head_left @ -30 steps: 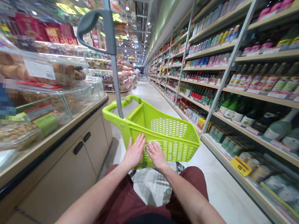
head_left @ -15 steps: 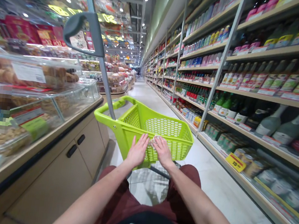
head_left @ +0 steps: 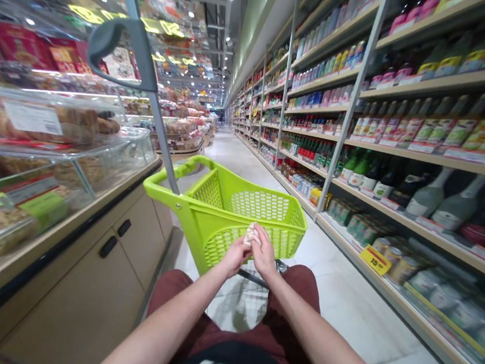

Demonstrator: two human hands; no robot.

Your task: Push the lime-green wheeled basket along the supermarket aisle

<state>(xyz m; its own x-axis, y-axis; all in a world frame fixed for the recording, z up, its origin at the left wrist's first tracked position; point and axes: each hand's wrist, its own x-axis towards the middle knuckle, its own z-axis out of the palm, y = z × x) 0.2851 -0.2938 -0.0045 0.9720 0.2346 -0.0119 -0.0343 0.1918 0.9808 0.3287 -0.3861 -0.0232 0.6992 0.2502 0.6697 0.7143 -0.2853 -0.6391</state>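
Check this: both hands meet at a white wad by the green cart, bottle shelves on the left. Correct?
Wrong side: the head view shows the bottle shelves on the right. The left hand and right hand do meet at the white wad by the green cart.

Your two bare forearms reach forward from the lower edge of the view and angle inward, so your hands meet in front of you, between and just beyond your bent knees [head_left: 300, 288]. Your left hand [head_left: 236, 257] has its fingers curled in toward your right hand [head_left: 263, 253], whose back faces up with the fingers bent over. The hands touch at the fingers, while your wrists stay apart, your knees spread to either side
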